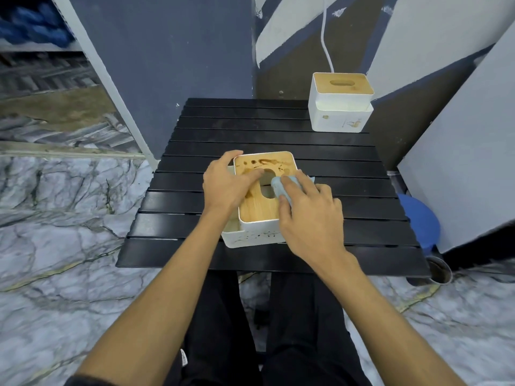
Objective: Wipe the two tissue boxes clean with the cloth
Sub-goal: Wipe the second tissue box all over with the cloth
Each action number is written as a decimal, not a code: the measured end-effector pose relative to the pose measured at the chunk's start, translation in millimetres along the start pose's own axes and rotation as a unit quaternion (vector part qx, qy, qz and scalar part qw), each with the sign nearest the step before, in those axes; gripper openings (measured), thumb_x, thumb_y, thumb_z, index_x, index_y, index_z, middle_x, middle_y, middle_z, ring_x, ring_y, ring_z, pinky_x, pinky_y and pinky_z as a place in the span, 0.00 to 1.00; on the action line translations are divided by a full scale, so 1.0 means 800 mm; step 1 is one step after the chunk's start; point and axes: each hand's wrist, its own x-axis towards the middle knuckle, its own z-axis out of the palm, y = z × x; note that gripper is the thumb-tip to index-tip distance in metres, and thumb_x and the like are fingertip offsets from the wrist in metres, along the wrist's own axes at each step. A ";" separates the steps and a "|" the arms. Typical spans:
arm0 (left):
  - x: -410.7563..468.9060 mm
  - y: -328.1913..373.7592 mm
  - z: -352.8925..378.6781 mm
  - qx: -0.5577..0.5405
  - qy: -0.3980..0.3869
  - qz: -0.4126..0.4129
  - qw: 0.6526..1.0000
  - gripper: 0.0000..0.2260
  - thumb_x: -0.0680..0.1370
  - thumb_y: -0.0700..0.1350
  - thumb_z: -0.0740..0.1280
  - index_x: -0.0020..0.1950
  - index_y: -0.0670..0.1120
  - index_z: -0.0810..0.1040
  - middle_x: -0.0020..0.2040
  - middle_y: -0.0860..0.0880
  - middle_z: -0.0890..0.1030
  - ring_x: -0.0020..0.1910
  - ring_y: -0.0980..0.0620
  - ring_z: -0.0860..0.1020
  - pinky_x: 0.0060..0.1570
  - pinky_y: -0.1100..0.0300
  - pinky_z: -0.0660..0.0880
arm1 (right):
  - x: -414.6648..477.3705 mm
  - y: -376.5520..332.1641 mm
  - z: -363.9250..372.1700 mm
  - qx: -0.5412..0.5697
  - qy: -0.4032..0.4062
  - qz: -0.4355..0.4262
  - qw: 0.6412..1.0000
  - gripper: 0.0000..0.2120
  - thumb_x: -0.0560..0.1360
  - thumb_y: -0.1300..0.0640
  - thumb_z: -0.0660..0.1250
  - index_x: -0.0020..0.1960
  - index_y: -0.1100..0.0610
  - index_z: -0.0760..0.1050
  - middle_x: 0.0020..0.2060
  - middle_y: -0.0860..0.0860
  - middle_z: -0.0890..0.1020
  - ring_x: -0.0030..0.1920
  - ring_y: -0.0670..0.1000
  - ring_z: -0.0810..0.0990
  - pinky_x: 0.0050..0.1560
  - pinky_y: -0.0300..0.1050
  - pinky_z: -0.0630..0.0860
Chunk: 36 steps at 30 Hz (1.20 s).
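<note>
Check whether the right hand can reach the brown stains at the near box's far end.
Probably yes. The stains lie on bare lid beyond the cloth the right hand holds; the left hand grips the near box's left edge.

No word, number or brand can be read anywhere. The far tissue box (340,118) carries a small square gold mark (325,117) and a thin gold drawing (353,123) on its white front, both too small to make out. The near tissue box (256,235) shows faint dark marks (262,234) along its front wall, blurred beyond reading. A small white tag (183,358) sits on the black trousers (217,330), its print illegible
</note>
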 end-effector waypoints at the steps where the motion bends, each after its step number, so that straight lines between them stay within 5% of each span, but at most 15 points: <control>1: 0.000 0.000 -0.001 -0.004 0.000 0.004 1.000 0.28 0.67 0.60 0.75 0.66 0.57 0.77 0.60 0.53 0.78 0.61 0.52 0.75 0.59 0.50 0.77 | -0.006 0.000 -0.002 0.006 -0.004 -0.003 1.000 0.21 0.79 0.49 0.54 0.70 0.50 0.71 0.71 0.52 0.71 0.58 0.59 0.75 0.50 0.56 0.73; 10: 0.003 -0.001 -0.005 0.006 -0.025 0.045 0.999 0.22 0.70 0.56 0.75 0.63 0.55 0.79 0.54 0.54 0.80 0.55 0.54 0.77 0.56 0.51 0.78 | 0.029 -0.006 0.003 -0.017 -0.033 0.018 0.999 0.21 0.81 0.48 0.54 0.73 0.50 0.66 0.74 0.51 0.66 0.62 0.60 0.71 0.54 0.57 0.69; 16: 0.005 -0.002 0.000 0.010 -0.027 0.029 0.999 0.31 0.60 0.67 0.69 0.62 0.59 0.78 0.60 0.49 0.77 0.60 0.50 0.75 0.55 0.54 0.76 | -0.009 -0.001 -0.006 -0.013 -0.036 -0.002 0.999 0.21 0.82 0.47 0.52 0.73 0.47 0.64 0.75 0.49 0.64 0.62 0.58 0.70 0.53 0.58 0.70; 20: 0.005 -0.006 -0.002 0.012 -0.045 0.035 0.998 0.29 0.63 0.67 0.70 0.63 0.62 0.76 0.60 0.50 0.77 0.62 0.50 0.75 0.59 0.49 0.77 | -0.013 -0.002 -0.007 -0.008 -0.029 0.009 1.000 0.20 0.82 0.49 0.53 0.74 0.48 0.65 0.74 0.49 0.66 0.61 0.58 0.70 0.53 0.58 0.70; 24: 0.009 -0.010 -0.003 0.004 -0.051 0.038 0.998 0.25 0.68 0.60 0.75 0.64 0.59 0.77 0.61 0.50 0.77 0.62 0.51 0.74 0.54 0.58 0.75 | 0.036 -0.005 -0.003 -0.013 -0.061 0.016 0.998 0.20 0.83 0.50 0.51 0.74 0.50 0.64 0.74 0.50 0.66 0.63 0.60 0.69 0.56 0.58 0.68; 29: 0.007 -0.004 -0.002 -0.012 -0.042 0.022 0.999 0.29 0.60 0.67 0.71 0.60 0.62 0.78 0.60 0.50 0.77 0.61 0.51 0.75 0.55 0.54 0.78 | 0.002 -0.001 -0.010 -0.002 -0.041 -0.005 0.999 0.20 0.83 0.50 0.52 0.74 0.48 0.64 0.74 0.49 0.66 0.62 0.59 0.70 0.54 0.57 0.69; 36: 0.008 -0.007 0.000 -0.016 -0.051 0.035 0.998 0.23 0.68 0.55 0.76 0.63 0.57 0.79 0.59 0.51 0.77 0.59 0.53 0.76 0.49 0.60 0.78 | 0.014 -0.001 -0.005 -0.006 -0.036 0.021 0.999 0.20 0.82 0.50 0.53 0.73 0.49 0.65 0.74 0.49 0.66 0.62 0.59 0.70 0.55 0.58 0.69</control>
